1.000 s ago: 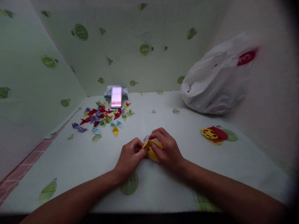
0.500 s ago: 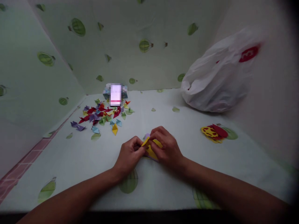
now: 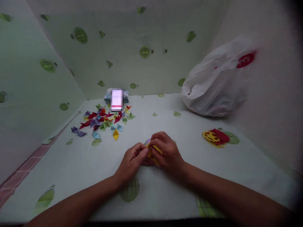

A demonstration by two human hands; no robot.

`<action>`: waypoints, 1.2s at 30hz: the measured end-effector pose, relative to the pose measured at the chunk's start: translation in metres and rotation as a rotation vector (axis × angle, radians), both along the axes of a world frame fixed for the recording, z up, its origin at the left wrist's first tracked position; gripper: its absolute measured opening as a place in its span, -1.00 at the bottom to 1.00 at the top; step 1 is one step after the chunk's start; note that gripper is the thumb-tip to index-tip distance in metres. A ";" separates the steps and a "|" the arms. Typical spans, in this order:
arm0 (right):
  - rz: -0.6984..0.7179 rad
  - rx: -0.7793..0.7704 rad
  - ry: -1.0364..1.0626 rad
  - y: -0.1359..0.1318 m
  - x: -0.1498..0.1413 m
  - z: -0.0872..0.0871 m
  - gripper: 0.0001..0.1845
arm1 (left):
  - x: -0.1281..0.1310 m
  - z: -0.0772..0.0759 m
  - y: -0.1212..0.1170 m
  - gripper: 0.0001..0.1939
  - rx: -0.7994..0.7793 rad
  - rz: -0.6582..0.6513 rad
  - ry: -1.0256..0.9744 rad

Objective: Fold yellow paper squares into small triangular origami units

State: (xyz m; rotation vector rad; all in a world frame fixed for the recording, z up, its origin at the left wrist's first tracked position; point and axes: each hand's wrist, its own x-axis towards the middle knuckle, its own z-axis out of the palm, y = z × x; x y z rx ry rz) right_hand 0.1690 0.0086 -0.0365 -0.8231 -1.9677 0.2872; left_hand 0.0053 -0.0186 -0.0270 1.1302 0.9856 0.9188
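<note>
A piece of yellow paper (image 3: 156, 150) is pinched between both hands, just above the table in the middle. My left hand (image 3: 133, 157) grips its left edge with thumb and fingers. My right hand (image 3: 165, 150) is closed on the paper's right side, its fingertips meeting the left thumb. Much of the paper is hidden by the fingers. A bit of light purple (image 3: 148, 141) shows just behind the fingertips; I cannot make out whether it is attached. Beyond the left hand lies a heap of small folded paper pieces (image 3: 104, 121) in red, purple, green, blue and yellow.
A lit phone (image 3: 116, 99) leans on a tissue box (image 3: 107, 96) behind the heap. To the right lie yellow and red cut-out shapes (image 3: 220, 136). A white plastic bag (image 3: 215, 85) stands at the back right against the wall. Balloon-patterned cloth covers the table (image 3: 90, 170).
My fingers have closed in further on the yellow paper, so less of it shows. The left thumb has moved up against the right fingertips. The camera view has tilted slightly upward.
</note>
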 end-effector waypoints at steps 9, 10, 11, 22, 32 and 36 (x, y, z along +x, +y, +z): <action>0.018 0.129 -0.096 0.002 0.001 -0.003 -0.86 | -0.002 -0.001 0.001 -0.65 0.002 0.012 0.097; 0.025 0.134 -0.107 0.002 0.001 -0.003 -0.86 | -0.002 -0.001 0.001 -0.65 0.007 0.012 0.103; 0.031 0.137 -0.116 0.002 0.001 -0.003 -0.86 | -0.002 0.000 0.001 -0.66 0.010 0.013 0.109; 0.055 0.083 -0.125 0.001 0.002 -0.003 -0.86 | -0.002 0.003 0.000 -0.75 0.019 0.031 0.131; 0.109 0.026 -0.110 0.004 0.003 -0.004 -0.85 | -0.006 0.003 0.003 -0.77 0.102 0.045 0.209; 0.118 0.022 -0.125 0.005 0.003 -0.004 -0.85 | -0.008 0.004 0.005 -0.79 0.137 0.072 0.300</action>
